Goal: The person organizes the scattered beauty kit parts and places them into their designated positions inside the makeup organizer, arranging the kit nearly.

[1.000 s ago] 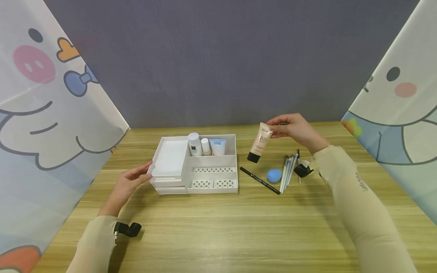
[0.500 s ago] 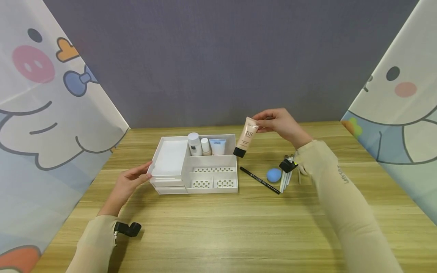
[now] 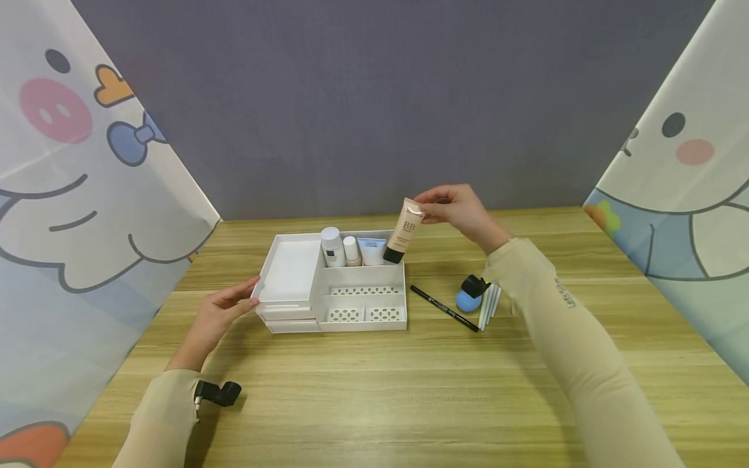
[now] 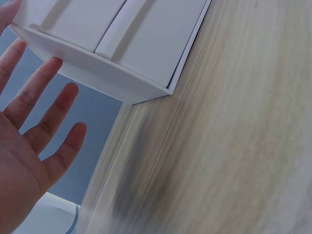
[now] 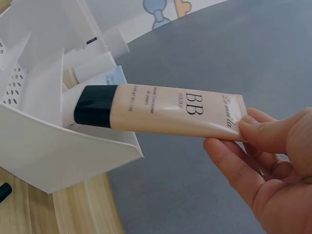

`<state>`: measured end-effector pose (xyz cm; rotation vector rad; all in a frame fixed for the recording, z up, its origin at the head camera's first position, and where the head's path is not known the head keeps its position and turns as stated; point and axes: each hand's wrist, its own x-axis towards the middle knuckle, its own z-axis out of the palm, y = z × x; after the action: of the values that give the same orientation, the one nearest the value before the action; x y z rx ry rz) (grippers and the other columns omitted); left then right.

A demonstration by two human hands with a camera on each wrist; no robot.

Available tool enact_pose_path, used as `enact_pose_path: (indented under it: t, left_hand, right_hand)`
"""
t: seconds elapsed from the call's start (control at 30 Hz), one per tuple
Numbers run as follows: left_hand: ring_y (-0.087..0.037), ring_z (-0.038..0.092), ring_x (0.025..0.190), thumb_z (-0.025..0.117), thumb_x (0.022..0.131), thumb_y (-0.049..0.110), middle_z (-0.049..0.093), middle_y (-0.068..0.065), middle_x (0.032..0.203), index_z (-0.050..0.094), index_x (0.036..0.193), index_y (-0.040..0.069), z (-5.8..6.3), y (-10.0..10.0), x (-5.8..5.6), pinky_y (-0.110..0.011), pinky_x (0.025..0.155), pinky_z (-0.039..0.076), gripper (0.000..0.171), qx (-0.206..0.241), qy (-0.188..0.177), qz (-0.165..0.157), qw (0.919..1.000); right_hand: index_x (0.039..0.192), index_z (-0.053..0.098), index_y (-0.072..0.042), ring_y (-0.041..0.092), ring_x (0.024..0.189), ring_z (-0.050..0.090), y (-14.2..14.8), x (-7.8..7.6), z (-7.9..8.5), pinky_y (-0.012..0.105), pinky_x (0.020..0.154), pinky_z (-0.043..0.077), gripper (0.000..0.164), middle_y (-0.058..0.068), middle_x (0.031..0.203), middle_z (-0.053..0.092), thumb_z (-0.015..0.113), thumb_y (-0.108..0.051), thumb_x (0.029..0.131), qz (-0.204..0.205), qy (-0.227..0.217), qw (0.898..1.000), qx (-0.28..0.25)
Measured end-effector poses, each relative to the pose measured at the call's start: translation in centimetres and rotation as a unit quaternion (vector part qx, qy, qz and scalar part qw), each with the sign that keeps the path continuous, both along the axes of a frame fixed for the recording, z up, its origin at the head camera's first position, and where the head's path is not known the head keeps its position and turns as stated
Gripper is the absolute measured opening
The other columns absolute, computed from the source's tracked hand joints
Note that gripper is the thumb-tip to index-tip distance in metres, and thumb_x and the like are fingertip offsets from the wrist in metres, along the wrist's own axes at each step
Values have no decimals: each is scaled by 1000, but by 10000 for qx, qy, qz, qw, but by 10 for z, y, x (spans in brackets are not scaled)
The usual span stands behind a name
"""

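My right hand (image 3: 459,211) pinches a beige BB cream tube (image 3: 405,227) by its flat crimped end, thumb on one side and fingers on the other. The tube tilts with its black cap (image 5: 95,106) down, over the right end of the back compartment of the white organizer (image 3: 363,276). In that compartment stand a white bottle (image 3: 333,248), a smaller white-capped bottle (image 3: 352,250) and a pale blue tube (image 3: 372,250). My left hand (image 4: 29,126) touches the organizer's left side, its fingers extended and spread.
Right of the organizer lie a black pen (image 3: 443,307), a blue makeup sponge (image 3: 468,301) and several pale slim sticks (image 3: 489,307), partly hidden by the right wrist camera (image 3: 474,286). A grey partition (image 3: 374,110) stands behind the wooden table (image 3: 351,396).
The right hand has carried the BB cream tube leftward, from above the table to over the organizer's back compartment. My left hand stays at the organizer's left side.
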<state>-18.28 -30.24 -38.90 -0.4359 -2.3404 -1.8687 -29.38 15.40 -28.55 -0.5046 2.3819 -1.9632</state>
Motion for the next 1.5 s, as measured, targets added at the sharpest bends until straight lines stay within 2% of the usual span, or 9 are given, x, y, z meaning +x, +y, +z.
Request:
enact_pose_path:
  t: [0.23, 0.53, 0.63, 0.83, 0.97, 1.1, 1.23, 1.5]
  left_hand:
    - [0, 63, 98, 65, 93, -5, 70, 16, 107, 64, 134, 8, 0, 0, 0, -13, 83, 49, 43, 8, 1, 11, 10000]
    - [0, 63, 97, 65, 94, -5, 70, 16, 107, 64, 134, 8, 1, 1, 0, -13, 82, 49, 42, -1, 29, 21, 10000]
    - [-1, 63, 97, 64, 94, -6, 70, 16, 108, 65, 133, 9, 0, 1, 0, -13, 82, 49, 42, 51, 51, -16, 10000]
    - [-1, 63, 98, 64, 93, -6, 69, 18, 112, 66, 133, 12, -1, 1, 0, -13, 83, 50, 43, 95, 53, -63, 9999]
    - [-1, 63, 98, 64, 93, -6, 68, 18, 112, 66, 133, 12, -1, 0, 1, -13, 83, 49, 43, 47, 43, -37, 10000]
    - [-1, 63, 98, 64, 94, -5, 68, 18, 111, 65, 133, 12, -1, 1, 1, -13, 82, 49, 43, 33, 30, -11, 10000]
    - [0, 63, 98, 64, 94, -5, 68, 19, 112, 66, 133, 12, -1, 1, 0, -13, 82, 49, 43, 20, 28, 5, 10000]
    - [-1, 63, 97, 65, 94, -5, 68, 19, 113, 66, 133, 12, 0, 2, 1, -13, 82, 50, 43, 50, -16, 44, 10000]
  right_hand:
    - [115, 68, 9, 19, 87, 68, -11, 1, 1, 30, 78, 59, 21, 18, 108, 68, 63, 4, 95, -67, 191, 9992, 332]
    - [108, 73, 4, 24, 88, 65, -23, 11, 0, 31, 77, 59, 16, 13, 101, 62, 64, 4, 95, -181, 1089, 9872, 1151]
    - [106, 74, 3, 23, 86, 65, -25, 13, -2, 28, 75, 58, 15, 11, 100, 63, 65, 4, 94, -215, 1323, 9830, 1251]
    - [103, 74, 6, 25, 85, 64, -29, 16, -7, 37, 77, 59, 14, 16, 99, 63, 65, 7, 92, -70, 1654, 9790, 1189]
    - [101, 75, 3, 23, 84, 62, -31, 18, -8, 36, 73, 58, 13, 14, 97, 64, 67, 6, 92, -83, 1956, 9708, 1387]
    - [102, 76, 1, 21, 82, 60, -31, 18, -13, 28, 67, 52, 14, 10, 97, 65, 67, 5, 92, -38, 2200, 9601, 1728]
    - [102, 76, 1, 20, 80, 60, -32, 18, -16, 26, 63, 50, 14, 9, 97, 66, 67, 5, 92, 16, 2183, 9586, 1829]
    - [105, 75, -1, 22, 78, 62, -33, 15, -22, 26, 59, 51, 14, 8, 96, 64, 67, -1, 94, 61, 1456, 9734, 1767]
